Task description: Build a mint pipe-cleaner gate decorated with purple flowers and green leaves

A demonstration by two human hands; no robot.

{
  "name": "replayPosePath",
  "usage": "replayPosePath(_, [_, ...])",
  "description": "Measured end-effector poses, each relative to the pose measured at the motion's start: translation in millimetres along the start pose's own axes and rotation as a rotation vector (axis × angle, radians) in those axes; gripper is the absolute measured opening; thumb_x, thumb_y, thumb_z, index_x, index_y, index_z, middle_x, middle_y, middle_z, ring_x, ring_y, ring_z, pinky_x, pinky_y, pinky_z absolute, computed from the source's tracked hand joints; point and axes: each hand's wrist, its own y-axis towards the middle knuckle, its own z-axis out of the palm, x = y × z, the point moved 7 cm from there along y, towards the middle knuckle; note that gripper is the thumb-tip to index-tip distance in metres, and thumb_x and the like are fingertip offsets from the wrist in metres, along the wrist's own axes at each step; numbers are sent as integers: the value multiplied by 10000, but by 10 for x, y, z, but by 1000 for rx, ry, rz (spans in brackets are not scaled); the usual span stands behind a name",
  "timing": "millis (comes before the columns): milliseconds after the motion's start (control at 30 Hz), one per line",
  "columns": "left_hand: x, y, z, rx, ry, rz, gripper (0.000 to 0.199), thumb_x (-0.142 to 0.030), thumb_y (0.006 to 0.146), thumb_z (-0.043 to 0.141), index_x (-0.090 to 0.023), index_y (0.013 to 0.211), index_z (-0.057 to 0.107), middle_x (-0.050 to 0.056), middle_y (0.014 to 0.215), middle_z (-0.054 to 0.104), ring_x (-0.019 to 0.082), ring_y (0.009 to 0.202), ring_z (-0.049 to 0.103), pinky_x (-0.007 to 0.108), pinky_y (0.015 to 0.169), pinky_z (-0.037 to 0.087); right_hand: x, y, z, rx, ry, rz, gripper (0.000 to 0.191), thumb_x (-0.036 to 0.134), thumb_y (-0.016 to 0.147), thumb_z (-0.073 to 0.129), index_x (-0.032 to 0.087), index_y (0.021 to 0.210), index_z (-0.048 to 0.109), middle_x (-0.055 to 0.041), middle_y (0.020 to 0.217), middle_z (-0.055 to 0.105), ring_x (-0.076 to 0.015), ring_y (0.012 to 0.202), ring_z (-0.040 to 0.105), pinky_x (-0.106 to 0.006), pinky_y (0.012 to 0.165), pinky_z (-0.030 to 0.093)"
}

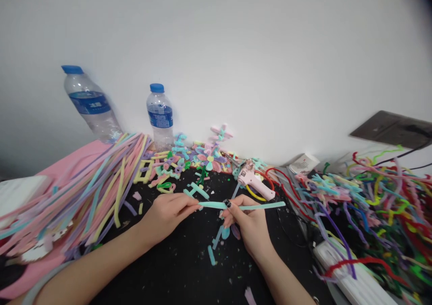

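Note:
A mint-green pipe cleaner (pixel 263 206) stretches level between my hands above the black tabletop. My left hand (pixel 170 212) pinches its left end between thumb and fingers. Near its middle, my right hand (pixel 249 224) grips it with thumb and index finger, and the rest sticks out to the right. Below the right hand lie cut mint-green pieces, one a short piece (pixel 211 255). Just beyond that hand rests a pink glue gun (pixel 251 179), its nozzle area partly hidden by clutter.
Long pastel pipe cleaners (pixel 111 183) are heaped at the left. Two water bottles, a tilted one (pixel 89 102) and an upright one (pixel 161 116), stand by the wall. Finished fuzzy shapes (pixel 209 158) crowd the back. A white power strip (pixel 351 273) and tangled coloured pipe cleaners (pixel 388 215) lie right.

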Motion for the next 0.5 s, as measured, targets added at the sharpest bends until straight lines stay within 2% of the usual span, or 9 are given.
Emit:
replayPosePath(233, [116,24,88,118,-178,-193,98,-250,814,617,-214,846,703,1,760,740,138,623,659,215,598,499,34,0,21,36,-30,-46,163,305,706,722,160,705,648,-34,599,696,-133,468,626,-234,472,530])
replayPosePath(367, [69,-5,207,229,-314,-196,168,-229,857,556,-231,914,714,9,793,750,158,697,684,234,660,516,6,-29,117,126,-104,-66,82,270,708,703,194,723,677,-6,592,691,-143,497,637,-246,503,533])
replayPosePath(500, [-45,-36,286,316,-364,-173,182,-227,868,542,-244,923,714,-3,802,750,145,692,683,213,654,500,-15,-79,211,203,-212,-88,69,268,729,672,203,709,676,8,556,665,-148,502,628,-249,510,516])
